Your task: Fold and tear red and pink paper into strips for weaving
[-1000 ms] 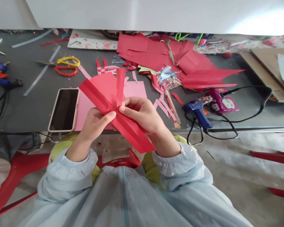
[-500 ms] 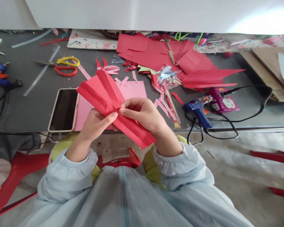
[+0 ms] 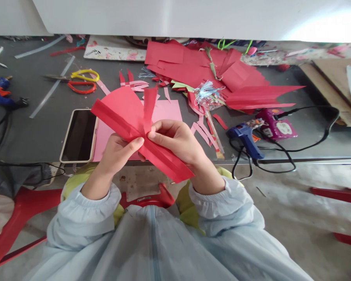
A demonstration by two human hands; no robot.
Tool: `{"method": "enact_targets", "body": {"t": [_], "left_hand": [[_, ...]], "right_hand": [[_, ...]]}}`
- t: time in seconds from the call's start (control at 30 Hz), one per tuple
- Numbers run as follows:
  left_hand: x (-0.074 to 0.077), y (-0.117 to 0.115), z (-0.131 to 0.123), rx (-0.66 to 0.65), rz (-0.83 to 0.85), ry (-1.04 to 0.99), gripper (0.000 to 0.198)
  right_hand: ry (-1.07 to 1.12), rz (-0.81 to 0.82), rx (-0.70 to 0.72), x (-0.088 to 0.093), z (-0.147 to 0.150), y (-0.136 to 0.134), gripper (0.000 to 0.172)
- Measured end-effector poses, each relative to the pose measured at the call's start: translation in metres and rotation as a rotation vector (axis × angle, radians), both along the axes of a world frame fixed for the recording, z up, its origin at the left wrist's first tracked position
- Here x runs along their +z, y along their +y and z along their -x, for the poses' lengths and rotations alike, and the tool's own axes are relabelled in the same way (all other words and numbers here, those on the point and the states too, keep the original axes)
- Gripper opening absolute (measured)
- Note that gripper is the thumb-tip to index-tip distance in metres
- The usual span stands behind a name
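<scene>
A creased sheet of red paper (image 3: 117,121) slants across the front of the table, held in both hands over the edge. My left hand (image 3: 117,152) pinches it near its middle, thumb on top. Close beside that thumb, my right hand (image 3: 175,142) grips the same paper between thumb and fingers. A narrow red strip (image 3: 149,105) stands up from the pinch point, apart from the rounded upper part of the sheet. Whether the strip is still joined at its base is hidden by the fingers. Beneath lies pink paper (image 3: 168,109).
A phone (image 3: 77,136) lies to the left, with scissors (image 3: 82,82) behind it. Red sheets (image 3: 193,70) are piled at the back. On the right are a blue glue gun (image 3: 245,140), its black cord and a purple box (image 3: 277,125). Cardboard (image 3: 324,89) lies far right.
The red strip has swung from leaning left to standing upright, opening a gap between it and the rest of the sheet. Both hands have stayed nearly in place.
</scene>
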State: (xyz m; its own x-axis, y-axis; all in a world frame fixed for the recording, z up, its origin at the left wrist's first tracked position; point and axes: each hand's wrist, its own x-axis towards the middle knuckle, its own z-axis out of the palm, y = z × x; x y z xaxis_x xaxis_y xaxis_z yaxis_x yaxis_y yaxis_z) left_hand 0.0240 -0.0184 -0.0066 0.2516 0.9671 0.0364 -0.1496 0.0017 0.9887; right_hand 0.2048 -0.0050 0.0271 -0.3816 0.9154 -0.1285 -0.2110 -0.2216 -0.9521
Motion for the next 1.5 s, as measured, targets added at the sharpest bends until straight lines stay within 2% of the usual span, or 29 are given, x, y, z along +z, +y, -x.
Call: {"method": "enact_targets", "body": {"t": [0.43,0.6,0.97,1.13,1.33,1.5], "left_hand": [[-0.0011,0.001,-0.0001,-0.034,-0.007,-0.014,0.034],[0.0025,0.0008,-0.0012,-0.077,0.009,-0.061,0.025],[-0.0018,0.0007,0.0003,-0.037,-0.008,-0.024,0.03],[-0.0029,0.0012,-0.0002,-0.013,0.014,-0.025,0.031],[-0.0018,0.0015,0.0012,0.036,-0.014,0.006,0.034],[0.0032,0.0007,-0.0016,-0.034,-0.008,0.011,0.031]], "right_hand": [[-0.11,0.005,-0.009,0.0042,-0.0039,0.0015,0.034],[-0.12,-0.019,-0.007,0.0042,-0.0036,0.0015,0.034],[-0.018,0.004,-0.006,0.0018,0.0006,0.0017,0.04],[-0.053,-0.007,-0.028,0.0032,-0.0018,0.0018,0.039],[-0.066,0.047,0.044,0.0004,-0.0063,0.002,0.035],[-0.069,0.022,0.021,-0.0043,-0.0061,0.001,0.031]]}}
